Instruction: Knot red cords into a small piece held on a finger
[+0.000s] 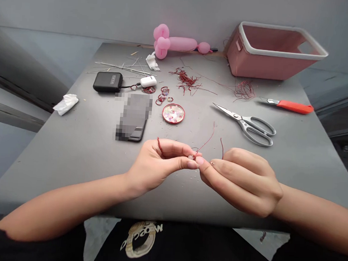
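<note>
My left hand [160, 161] pinches a small pale bead [191, 157] on dark red cord between thumb and index finger. One thin end of the cord [211, 138] sticks up above the fingertips. A twisted red cord ring [160, 144] circles a finger of this hand. My right hand [245, 179] is closed, its thumb tip against the bead and cord. Another cord end [221, 147] rises behind its fingers; the grip inside is partly hidden. Ahead of the hands lies a round red-rimmed dish [184, 114] of beads, with several finished cord rings [161, 98] behind it.
Scissors [243, 121] and an orange-handled cutter [295, 106] lie to the right. Behind are a cord pile [187, 79], a loose tangle [244, 90], a pink bin [262, 65] and a balloon [183, 44]. A phone [135, 116], black power bank [107, 82] and tissue [65, 104] lie left.
</note>
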Demonstrator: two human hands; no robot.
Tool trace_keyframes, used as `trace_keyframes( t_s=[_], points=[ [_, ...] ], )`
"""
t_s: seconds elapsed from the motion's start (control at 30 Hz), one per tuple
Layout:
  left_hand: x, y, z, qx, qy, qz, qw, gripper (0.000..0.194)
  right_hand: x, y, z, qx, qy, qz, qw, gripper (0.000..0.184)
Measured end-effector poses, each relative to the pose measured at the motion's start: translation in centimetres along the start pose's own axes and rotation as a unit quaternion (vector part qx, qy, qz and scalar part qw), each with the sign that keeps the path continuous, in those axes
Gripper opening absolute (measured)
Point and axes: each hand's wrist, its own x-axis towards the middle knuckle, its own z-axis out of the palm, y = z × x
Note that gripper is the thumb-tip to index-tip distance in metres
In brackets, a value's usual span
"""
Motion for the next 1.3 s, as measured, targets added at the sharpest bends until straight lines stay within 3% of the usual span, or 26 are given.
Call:
trace_keyframes(
  t_s=[0.5, 0.57, 0.67, 0.83, 1.1, 1.3],
  points=[
    [0.2, -0.1, -0.1, 0.013, 0.029, 0.013, 0.999, 0.016, -0.4, -0.2, -0.1, -0.094, -0.008, 0.007, 0.995, 0.012],
    [0.3, -0.1, -0.2, 0.008, 0.036, 0.027, 0.999, 0.015, -0.7, -0.2, 0.3, -0.1, -0.011, 0.016, 0.995, 0.012],
    [0.7, 0.0, -0.7, 0.007, 0.039, 0.063, 0.997, 0.016, -1.4, -0.4, 1.4, -0.113, -0.044, 0.04, 0.992, 0.029],
    [1.8, 0.1, -1.9, 0.095, 0.051, 0.134, 0.985, 0.015, -1.8, -0.9, 2.8, -0.152, -0.102, 0.106, 0.977, 0.046],
    [2.6, 0.8, -2.8, 0.17, 0.088, 0.219, 0.957, 0.015, -1.0, -1.1, 2.7, -0.125, -0.06, 0.077, 0.987, 0.032],
    [2.6, 1.1, -2.7, 0.184, 0.099, 0.238, 0.949, 0.015, -0.9, -1.3, 2.4, -0.112, -0.051, 0.071, 0.99, 0.034]
  ],
)
